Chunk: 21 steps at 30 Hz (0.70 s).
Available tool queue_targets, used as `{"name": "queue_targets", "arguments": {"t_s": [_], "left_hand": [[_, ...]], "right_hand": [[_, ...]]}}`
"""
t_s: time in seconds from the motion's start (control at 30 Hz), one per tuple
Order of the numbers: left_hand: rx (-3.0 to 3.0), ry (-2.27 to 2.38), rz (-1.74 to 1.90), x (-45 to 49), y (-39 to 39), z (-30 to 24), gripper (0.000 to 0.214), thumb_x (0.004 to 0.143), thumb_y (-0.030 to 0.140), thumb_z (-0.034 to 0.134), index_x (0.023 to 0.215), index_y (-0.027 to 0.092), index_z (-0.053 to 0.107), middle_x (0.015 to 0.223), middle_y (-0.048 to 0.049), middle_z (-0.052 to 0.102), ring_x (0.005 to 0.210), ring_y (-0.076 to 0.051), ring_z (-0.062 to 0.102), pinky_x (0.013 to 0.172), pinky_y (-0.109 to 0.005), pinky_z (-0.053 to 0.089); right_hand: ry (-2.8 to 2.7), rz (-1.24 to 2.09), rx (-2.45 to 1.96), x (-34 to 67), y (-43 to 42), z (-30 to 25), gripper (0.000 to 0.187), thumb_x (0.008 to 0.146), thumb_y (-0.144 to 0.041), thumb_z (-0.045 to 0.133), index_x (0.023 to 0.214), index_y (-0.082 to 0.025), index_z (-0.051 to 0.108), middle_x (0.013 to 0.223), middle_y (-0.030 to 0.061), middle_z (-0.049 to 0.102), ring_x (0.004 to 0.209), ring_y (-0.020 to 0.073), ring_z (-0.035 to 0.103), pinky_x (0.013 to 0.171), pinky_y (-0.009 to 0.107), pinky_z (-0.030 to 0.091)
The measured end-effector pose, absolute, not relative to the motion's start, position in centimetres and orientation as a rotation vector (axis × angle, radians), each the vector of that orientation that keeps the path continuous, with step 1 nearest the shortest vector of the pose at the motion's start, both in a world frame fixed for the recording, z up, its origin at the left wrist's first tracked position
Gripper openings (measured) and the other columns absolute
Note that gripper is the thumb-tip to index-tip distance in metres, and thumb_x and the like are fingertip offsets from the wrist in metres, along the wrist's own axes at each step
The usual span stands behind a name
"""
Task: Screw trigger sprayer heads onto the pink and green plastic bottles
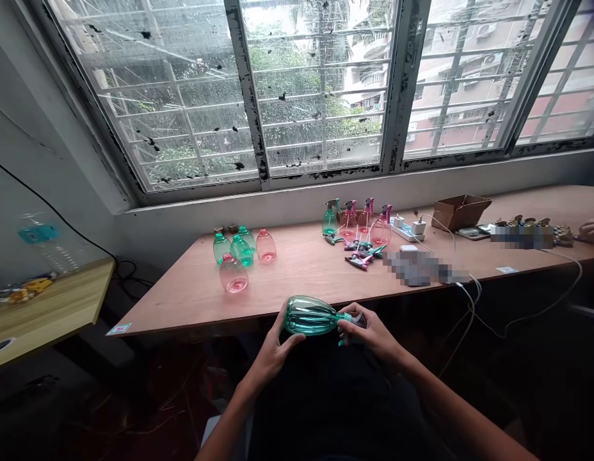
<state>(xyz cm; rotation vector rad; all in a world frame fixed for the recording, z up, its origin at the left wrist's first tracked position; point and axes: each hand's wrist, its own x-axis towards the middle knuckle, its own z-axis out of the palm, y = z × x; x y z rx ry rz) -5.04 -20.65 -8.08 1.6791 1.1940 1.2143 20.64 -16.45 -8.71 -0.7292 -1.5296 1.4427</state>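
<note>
My left hand (274, 349) is wrapped round the body of a clear green plastic bottle (309, 315), held on its side just below the front edge of the wooden table (191, 301). My right hand (369, 333) is closed on the spray head (351, 318) at the bottle's neck. Several headless green and pink bottles (237, 256) stand on the table's left part. Assembled spray bottles (354, 221) stand further back, with loose spray heads (359, 253) lying in front of them.
A cardboard box (460, 211), a white power strip (409, 228) with cables and small items sit at the right. Another person's hand (593, 228) rests at the far right edge. A side table (47, 307) stands at the left. Windows run behind.
</note>
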Motion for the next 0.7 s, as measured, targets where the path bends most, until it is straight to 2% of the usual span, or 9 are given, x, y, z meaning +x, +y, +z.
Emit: {"name": "queue_targets", "arguments": {"t_s": [0.2,0.37,0.43,0.6,0.7], "left_hand": [[1.733,1.175,1.132,-5.7,-20.2,-7.9,0.081,0.087,0.036,0.065,0.153,0.029,0.018,0.161,-0.0050,0.024,0.149,-0.025,0.019,0.122,-0.042,0.013],[1.722,1.244,1.252,-5.5,-18.0,-6.6,0.076,0.084,0.038,0.069,0.148,0.025,0.032,0.153,-0.0091,0.040,0.142,-0.028,0.035,0.119,-0.042,0.024],[1.737,1.245,1.253,-5.4,-16.5,-6.0,0.072,0.084,0.039,0.069,0.146,0.024,0.037,0.151,-0.0098,0.044,0.141,-0.029,0.038,0.119,-0.043,0.025],[1.846,1.142,1.250,-5.4,-13.2,-4.7,0.073,0.081,0.037,0.071,0.145,0.029,0.038,0.155,-0.0038,0.039,0.146,-0.026,0.029,0.122,-0.041,0.017],[1.775,1.121,1.285,-5.9,-11.3,-4.7,0.080,0.075,0.038,0.076,0.144,0.024,0.038,0.152,-0.0084,0.043,0.142,-0.027,0.036,0.120,-0.040,0.023]], "right_hand": [[-1.548,1.459,-0.714,20.4,-15.3,-9.2,0.035,0.082,-0.048,0.072,0.096,-0.018,0.060,0.076,0.0005,0.068,0.060,0.0171,0.067,0.061,0.033,0.054],[-1.518,1.467,-0.701,19.8,-13.9,-8.7,0.038,0.079,-0.050,0.074,0.097,-0.018,0.061,0.073,0.0004,0.069,0.059,0.0173,0.067,0.065,0.036,0.056],[-1.463,1.510,-0.701,19.7,-13.1,-8.4,0.039,0.079,-0.050,0.074,0.096,-0.018,0.061,0.074,0.0002,0.070,0.055,0.0158,0.067,0.067,0.036,0.057],[-1.375,1.621,-0.744,19.6,-9.9,-7.5,0.038,0.077,-0.051,0.074,0.083,-0.016,0.061,0.076,0.0025,0.071,0.051,0.0140,0.067,0.061,0.030,0.056],[-1.371,1.605,-0.777,19.3,-7.4,-7.0,0.040,0.073,-0.051,0.078,0.085,-0.015,0.063,0.078,0.0032,0.072,0.052,0.0145,0.068,0.057,0.028,0.055]]}}
